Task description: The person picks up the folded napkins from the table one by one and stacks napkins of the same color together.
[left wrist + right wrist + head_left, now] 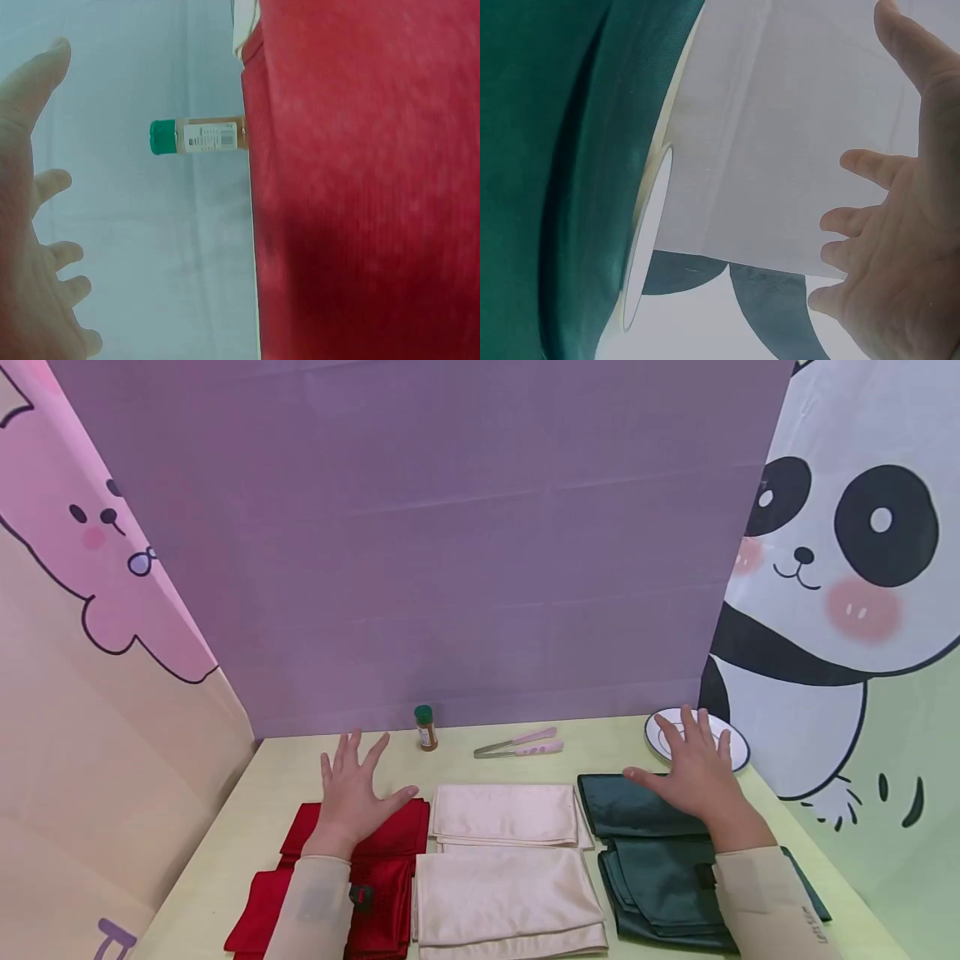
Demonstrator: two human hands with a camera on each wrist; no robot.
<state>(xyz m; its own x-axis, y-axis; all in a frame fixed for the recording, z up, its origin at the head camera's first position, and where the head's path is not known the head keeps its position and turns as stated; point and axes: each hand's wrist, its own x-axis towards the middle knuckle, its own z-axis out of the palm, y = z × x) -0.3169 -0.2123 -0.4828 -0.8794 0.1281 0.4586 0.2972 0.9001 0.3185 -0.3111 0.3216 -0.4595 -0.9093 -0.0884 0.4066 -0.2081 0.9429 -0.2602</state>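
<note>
My left hand (351,802) is spread over the folded red cloths (390,835), its fingers apart and holding nothing. On the other side my right hand (697,772) hovers with spread fingers above the folded dark green cloths (660,877), also holding nothing. Between them lie folded cream cloths (510,893), one lower stack in front of another. In the left wrist view the red cloth (375,180) fills the right half, beyond the spread fingers. The right wrist view has the green cloth (592,150) at left and the hand at right.
A green-capped spice jar (426,728) stands at the table's back edge, with pink-handled tongs (517,746) lying to its right. A white, dark-rimmed plate (738,750) sits at the back right, partly behind my right hand. A purple backdrop (480,568) rises behind the table.
</note>
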